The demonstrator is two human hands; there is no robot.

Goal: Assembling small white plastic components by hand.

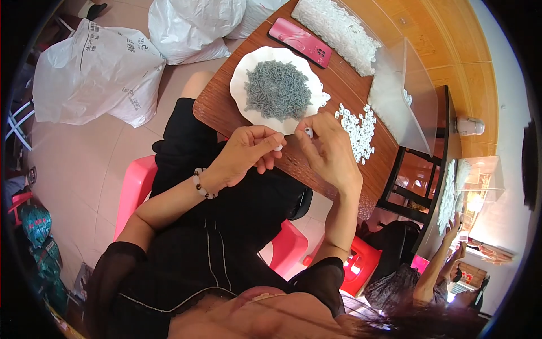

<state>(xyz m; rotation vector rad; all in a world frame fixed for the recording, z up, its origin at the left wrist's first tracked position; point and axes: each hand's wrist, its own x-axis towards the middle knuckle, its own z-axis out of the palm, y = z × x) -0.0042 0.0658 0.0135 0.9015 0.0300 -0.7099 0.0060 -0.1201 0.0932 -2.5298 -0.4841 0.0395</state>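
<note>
My left hand [240, 155] is closed in a pinch on a small white plastic piece [278, 148], just off the table's near edge. Beside it my right hand [330, 150] pinches another small white piece [308, 131] that shows a dark spot. Just beyond both hands is a white scalloped plate [239, 85], heaped with small grey screw-like pieces [276, 90]. Loose white pieces [357, 130] lie spread on the wooden table [226, 110] to the right of the plate. A few more sit against the plate's right rim.
A pink phone [299, 42] lies behind the plate. Clear bins of white pieces [339, 34] line the table's far side. Large white sacks [99, 73] stand on the floor at left. Another person's arm [437, 268] reaches over a table at right, near a red stool [361, 263].
</note>
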